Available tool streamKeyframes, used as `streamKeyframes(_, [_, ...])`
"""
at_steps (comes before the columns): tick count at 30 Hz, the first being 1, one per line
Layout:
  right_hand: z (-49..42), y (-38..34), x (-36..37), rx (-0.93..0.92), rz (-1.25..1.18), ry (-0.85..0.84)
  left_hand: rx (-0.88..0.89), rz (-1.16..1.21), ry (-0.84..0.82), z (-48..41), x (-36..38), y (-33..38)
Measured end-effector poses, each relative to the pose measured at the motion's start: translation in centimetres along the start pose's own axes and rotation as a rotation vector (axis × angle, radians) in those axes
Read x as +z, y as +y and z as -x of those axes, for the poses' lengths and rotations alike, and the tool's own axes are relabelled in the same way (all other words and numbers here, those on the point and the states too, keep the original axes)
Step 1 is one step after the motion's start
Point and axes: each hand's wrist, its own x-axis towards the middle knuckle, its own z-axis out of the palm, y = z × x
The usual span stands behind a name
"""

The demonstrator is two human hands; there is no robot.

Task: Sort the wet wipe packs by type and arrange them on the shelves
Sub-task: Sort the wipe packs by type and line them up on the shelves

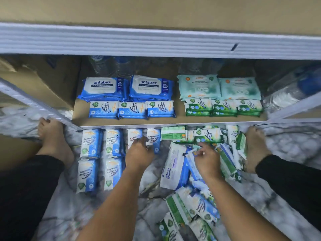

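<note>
While both hands are working at once, mix-up risk is growing imo. left hand (pixel 139 152) curling fingers round small blue pack (pixel 153 139) at far end of floor row, just under shelf (pixel 166 126) edge. right hand (pixel 206 160) pinching blue-edged pack (pixel 191 158) out of mixed pile (pixel 196 202) on right. Loose green packs (pixel 208 135) crowding it, so tugging could be dragging one into blue row.

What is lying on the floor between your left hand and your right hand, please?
A large white-and-blue antabax pack lies on the marble floor between the left hand and the right hand, as the head view shows.
</note>
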Motion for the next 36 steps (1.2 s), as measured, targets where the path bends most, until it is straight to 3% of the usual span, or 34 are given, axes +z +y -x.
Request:
streamKeyframes(6, [2.9, 5.7, -6.5, 0.323, -0.147, -0.069, -0.032, 0.133, -0.166, 6.6, 1.4, 2.5])
streamKeyframes(13, [6.9, 9.8, -9.2, 0.386, -0.205, -0.119, -0.145, 0.190, -0.280, 12.5, 3.4, 2.8])
streamKeyframes(19, [8.5, 11.5, -9.6, 0.321, -0.059, -0.237, -0.224, 0.143, -0.321, 15.3, 4.9, 2.1])
streamKeyframes(28, [9.6, 14.0, -4.8, 0.150, 0.103, -0.399, -0.301, 0.313, -0.311, 12.2, 7.9, 3.6])
streamKeyframes(33, [9.7, 13.7, -3.6, -0.051, 0.542, -0.500, -0.341, 0.367, -0.300, 9.4, 11.2, 5.8])
streamKeyframes(36, [9.0, 13.4, -3.7, 0.039, 0.355, -0.475, -0.400, 0.374, -0.270, 7.7, 12.7, 8.6])
